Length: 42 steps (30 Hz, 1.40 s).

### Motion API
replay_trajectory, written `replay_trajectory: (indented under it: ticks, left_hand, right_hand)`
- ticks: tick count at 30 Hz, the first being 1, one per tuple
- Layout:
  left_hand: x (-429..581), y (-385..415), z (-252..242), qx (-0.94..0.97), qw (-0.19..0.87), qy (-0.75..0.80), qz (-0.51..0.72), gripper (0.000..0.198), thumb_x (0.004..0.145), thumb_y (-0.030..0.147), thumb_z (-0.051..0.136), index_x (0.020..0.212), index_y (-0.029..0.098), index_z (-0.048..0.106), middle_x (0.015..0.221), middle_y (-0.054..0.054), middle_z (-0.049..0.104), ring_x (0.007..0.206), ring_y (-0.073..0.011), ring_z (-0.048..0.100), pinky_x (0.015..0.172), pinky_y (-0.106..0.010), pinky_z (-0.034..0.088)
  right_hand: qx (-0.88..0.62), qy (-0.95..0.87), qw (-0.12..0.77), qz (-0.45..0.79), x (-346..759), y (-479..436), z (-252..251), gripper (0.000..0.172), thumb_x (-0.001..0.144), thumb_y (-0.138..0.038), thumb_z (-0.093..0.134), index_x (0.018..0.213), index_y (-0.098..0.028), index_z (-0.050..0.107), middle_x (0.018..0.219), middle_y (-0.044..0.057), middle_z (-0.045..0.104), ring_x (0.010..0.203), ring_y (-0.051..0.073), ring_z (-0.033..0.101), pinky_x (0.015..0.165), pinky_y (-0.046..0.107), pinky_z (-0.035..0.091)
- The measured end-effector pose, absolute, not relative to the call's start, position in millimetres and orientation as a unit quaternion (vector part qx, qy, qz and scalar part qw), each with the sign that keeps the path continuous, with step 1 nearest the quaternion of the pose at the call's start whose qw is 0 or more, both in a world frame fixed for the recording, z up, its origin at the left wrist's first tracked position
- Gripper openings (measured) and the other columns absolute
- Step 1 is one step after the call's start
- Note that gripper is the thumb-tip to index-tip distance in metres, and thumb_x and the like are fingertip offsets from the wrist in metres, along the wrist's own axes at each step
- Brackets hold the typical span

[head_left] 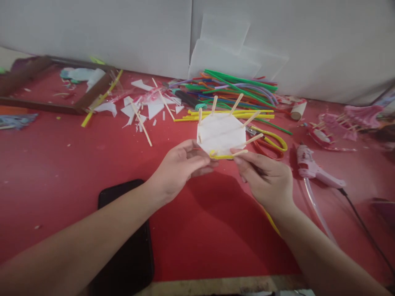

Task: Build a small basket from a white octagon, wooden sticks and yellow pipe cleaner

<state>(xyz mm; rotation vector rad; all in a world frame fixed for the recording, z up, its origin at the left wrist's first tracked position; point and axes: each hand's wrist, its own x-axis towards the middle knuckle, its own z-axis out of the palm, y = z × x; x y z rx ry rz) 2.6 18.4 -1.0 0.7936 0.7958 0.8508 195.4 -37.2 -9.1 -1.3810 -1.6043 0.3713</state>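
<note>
I hold a white octagonal card piece (220, 132) above the red table; several thin wooden sticks stand up around its rim. My left hand (180, 166) grips its near left edge with fingers curled. My right hand (267, 179) pinches a yellow pipe cleaner (222, 156) that runs along the card's near edge between the sticks; its tail trails down under my right wrist.
A pile of coloured pipe cleaners (237, 88) lies behind the card, scissors with yellow and red handles (271, 142) to its right, then a pink glue gun (311, 166) with its cord. A black phone (129, 242) rests under my left forearm. White scraps, sticks and a wooden frame (52, 82) sit far left.
</note>
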Motion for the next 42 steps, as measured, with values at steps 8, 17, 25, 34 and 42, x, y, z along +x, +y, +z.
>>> replay_trajectory:
  ticks: [8, 17, 25, 34, 42]
  left_hand:
    - [2, 18, -2, 0.389, 0.755, 0.387, 0.359, 0.023, 0.074, 0.031, 0.082, 0.09, 0.017, 0.074, 0.084, -0.003, 0.074, 0.077, -0.015, 0.07, 0.073, -0.027, 0.059]
    - [3, 18, -2, 0.348, 0.774, 0.384, 0.364, 0.016, 0.075, 0.022, 0.079, 0.089, 0.016, 0.075, 0.09, -0.005, 0.078, 0.076, -0.0155, 0.074, 0.081, -0.03, 0.059]
    - [3, 20, 2, 0.304, 0.791, 0.394, 0.355, 0.015, 0.073, 0.013, 0.076, 0.088, 0.014, 0.074, 0.084, -0.005, 0.078, 0.073, -0.0146, 0.074, 0.073, -0.023, 0.06]
    - [4, 19, 5, 0.325, 0.786, 0.403, 0.338, 0.015, 0.074, 0.022, 0.081, 0.085, 0.013, 0.075, 0.082, -0.005, 0.077, 0.075, -0.0145, 0.073, 0.072, -0.023, 0.06]
    - [5, 19, 0, 0.331, 0.775, 0.408, 0.352, 0.013, 0.073, 0.024, 0.081, 0.079, 0.014, 0.075, 0.074, -0.005, 0.077, 0.068, -0.0136, 0.073, 0.067, -0.022, 0.058]
  right_hand:
    - [-0.48, -0.747, 0.454, 0.073, 198, -36, -1, 0.032, 0.089, -0.007, 0.061, 0.109, -0.026, 0.076, 0.081, -0.001, 0.077, 0.067, 0.01, 0.07, 0.062, 0.02, 0.056]
    - [-0.508, -0.729, 0.451, 0.083, 196, -36, -3, 0.03, 0.09, -0.01, 0.06, 0.109, -0.028, 0.075, 0.089, 0.0, 0.079, 0.072, 0.012, 0.072, 0.067, 0.023, 0.058]
    - [-0.529, -0.7, 0.465, 0.119, 195, -35, -4, 0.026, 0.091, -0.014, 0.06, 0.105, -0.027, 0.077, 0.087, 0.0, 0.079, 0.065, 0.012, 0.07, 0.063, 0.025, 0.059]
    - [-0.526, -0.692, 0.474, 0.142, 192, -37, -5, 0.022, 0.089, -0.015, 0.062, 0.101, -0.024, 0.078, 0.078, 0.0, 0.076, 0.059, 0.011, 0.066, 0.06, 0.025, 0.056]
    - [-0.559, -0.605, 0.511, 0.247, 188, -38, -11, 0.015, 0.089, -0.023, 0.065, 0.1, -0.024, 0.075, 0.079, 0.0, 0.075, 0.055, 0.01, 0.063, 0.051, 0.022, 0.052]
